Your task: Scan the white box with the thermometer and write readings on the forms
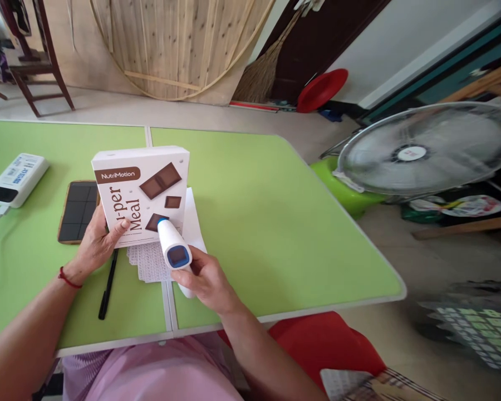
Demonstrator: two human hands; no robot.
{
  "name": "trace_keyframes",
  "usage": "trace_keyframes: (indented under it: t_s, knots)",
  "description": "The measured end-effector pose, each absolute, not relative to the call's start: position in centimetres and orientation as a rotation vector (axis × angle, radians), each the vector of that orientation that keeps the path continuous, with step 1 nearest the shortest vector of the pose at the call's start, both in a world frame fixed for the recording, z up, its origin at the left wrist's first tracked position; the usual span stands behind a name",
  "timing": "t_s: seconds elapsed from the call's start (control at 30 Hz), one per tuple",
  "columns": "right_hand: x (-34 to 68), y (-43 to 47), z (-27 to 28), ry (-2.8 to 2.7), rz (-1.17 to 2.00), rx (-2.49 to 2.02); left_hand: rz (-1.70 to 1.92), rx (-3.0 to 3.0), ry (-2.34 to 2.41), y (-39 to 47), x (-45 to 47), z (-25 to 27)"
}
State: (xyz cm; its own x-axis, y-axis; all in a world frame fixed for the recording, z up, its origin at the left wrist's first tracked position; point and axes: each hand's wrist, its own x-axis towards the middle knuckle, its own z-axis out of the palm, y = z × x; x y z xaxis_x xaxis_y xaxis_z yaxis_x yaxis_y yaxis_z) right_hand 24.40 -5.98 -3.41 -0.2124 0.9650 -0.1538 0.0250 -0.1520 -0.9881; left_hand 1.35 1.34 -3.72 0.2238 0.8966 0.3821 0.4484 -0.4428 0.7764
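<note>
My left hand (99, 240) holds a white NutriMotion box (144, 192) printed with brown chocolate pieces, standing it upright on the green table (275, 223). My thumb lies across its front. My right hand (206, 278) grips a white handheld device with a blue tip and a blue screen (173, 248), its tip pointed at the lower front of the box, very close to it. A printed paper sheet (150, 264) lies under and behind the box.
A phone (77, 209) lies left of the box, a white power bank (16, 179) with a cable farther left. A black pen (107, 287) rests by my left wrist. A floor fan (426, 150) stands right of the table; a red stool (325, 340) is below.
</note>
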Motion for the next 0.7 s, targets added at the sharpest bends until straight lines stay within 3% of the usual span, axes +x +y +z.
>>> trace_keyframes:
  t_s: [0.23, 0.43, 0.7]
  knots:
    - [30.2, -4.5, -1.7, -1.887, 1.483, -1.405, 1.152, 2.013, 1.219, 1.3, 1.5, -3.5]
    - [33.7, -3.0, -3.4, -2.114, 0.903, -1.76, 1.125, 1.911, 1.257, 1.0, 1.5, -2.8]
    - [34.2, -0.6, -7.4, -2.141, 0.288, -1.522, 1.132, 1.884, 1.219, 0.9, 1.1, -3.5]
